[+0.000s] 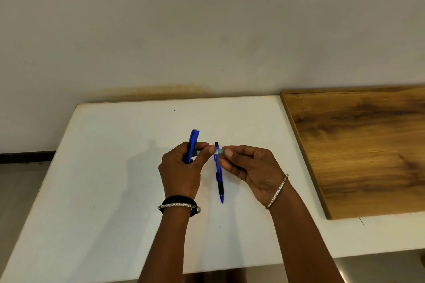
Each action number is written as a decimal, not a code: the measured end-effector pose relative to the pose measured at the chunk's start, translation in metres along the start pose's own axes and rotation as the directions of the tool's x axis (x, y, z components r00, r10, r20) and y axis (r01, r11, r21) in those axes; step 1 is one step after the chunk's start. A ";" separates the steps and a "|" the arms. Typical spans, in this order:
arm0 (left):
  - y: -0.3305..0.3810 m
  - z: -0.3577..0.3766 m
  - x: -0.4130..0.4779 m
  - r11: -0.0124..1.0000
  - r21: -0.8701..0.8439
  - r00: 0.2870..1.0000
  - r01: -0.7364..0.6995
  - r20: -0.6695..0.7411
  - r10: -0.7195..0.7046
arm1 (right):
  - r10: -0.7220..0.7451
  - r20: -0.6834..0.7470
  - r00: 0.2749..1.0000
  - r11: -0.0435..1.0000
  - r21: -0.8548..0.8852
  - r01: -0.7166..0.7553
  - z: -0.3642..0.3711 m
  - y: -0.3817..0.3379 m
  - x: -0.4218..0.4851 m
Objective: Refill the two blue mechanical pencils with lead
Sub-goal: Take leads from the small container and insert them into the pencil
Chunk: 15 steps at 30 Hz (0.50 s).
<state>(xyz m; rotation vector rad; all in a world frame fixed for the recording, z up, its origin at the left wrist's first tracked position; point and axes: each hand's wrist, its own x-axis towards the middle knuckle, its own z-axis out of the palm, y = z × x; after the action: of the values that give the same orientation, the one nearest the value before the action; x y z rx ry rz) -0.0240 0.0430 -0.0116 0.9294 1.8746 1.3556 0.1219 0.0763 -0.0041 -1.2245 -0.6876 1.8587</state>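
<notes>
Gripping a slim blue plastic mechanical pencil [192, 142] upright in the curled fingers of the left hand [180, 170], just left of a second blue mechanical pencil [218, 174] with a black grip, lying lengthwise on the white flat table [115, 167]. Probably holding the first one's top end up and close by, ready for taking lead.

Pinching one end of a small translucent plastic lead tube [219, 152] with that same hand's thumb and forefinger. Pinching the other end between the thumb and fingertips of the right hand [248, 167], just right of the lying pencil. Holding the tube level in the air, crossing above the lying pencil's upper end and seemingly not touching it.

Working two-handed on the tube, most likely for pulling or twisting its cap off; judging the step as opening the lead supply, early in the task. Not telling from this view the tube's state, capped or open, nor the upright pencil's end cap, on or off.

Having the lying pencil directly beneath the hands, apparently for picking up next without reaching. Staying well left of the brown wood-grain board [356, 145], itself far to the right of the lying pencil and playing no visible part. Expecting thin, brittle leads, calling for gentle tipping once the tube opens, or risking spills and snapped sticks.
</notes>
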 end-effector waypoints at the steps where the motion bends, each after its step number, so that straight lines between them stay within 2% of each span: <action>1: 0.000 0.000 0.000 1.000 -0.001 1.000 0.001 0.000 -0.001 | 0.000 -0.006 1.000 1.000 -0.001 0.000 0.000 0.000 0.000; 15: 0.009 -0.002 -0.001 0.996 -0.041 0.995 -0.077 -0.059 0.075 | 0.081 0.093 0.992 0.993 0.080 -0.088 0.002 -0.001 -0.001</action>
<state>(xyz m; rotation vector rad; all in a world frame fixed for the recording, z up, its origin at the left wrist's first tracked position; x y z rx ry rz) -0.0236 0.0435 -0.0020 0.9579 1.8611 1.4769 0.1206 0.0755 -0.0022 -1.1373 -0.6070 2.0020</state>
